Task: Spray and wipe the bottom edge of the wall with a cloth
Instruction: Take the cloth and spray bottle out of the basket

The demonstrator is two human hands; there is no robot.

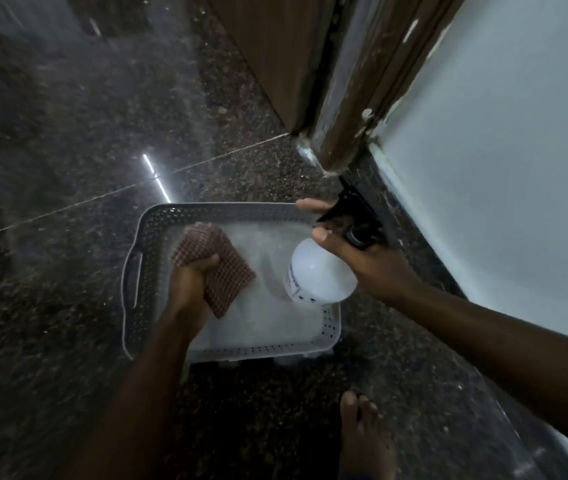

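Note:
My left hand [190, 277] grips a folded brown checked cloth [222, 265] above the grey perforated basket [144, 244] on the floor. My right hand [362, 251] holds a white spray bottle [317, 271] by its black trigger head [348, 211], over the basket's right side. The nozzle points toward the dark skirting strip [396, 216] at the bottom of the pale wall [500, 168] on the right.
A brown wooden door frame [348, 98] and door [275, 53] stand at the top, meeting the skirting. Dark speckled stone floor [68, 150] spreads left. My bare foot [362, 434] rests below the basket.

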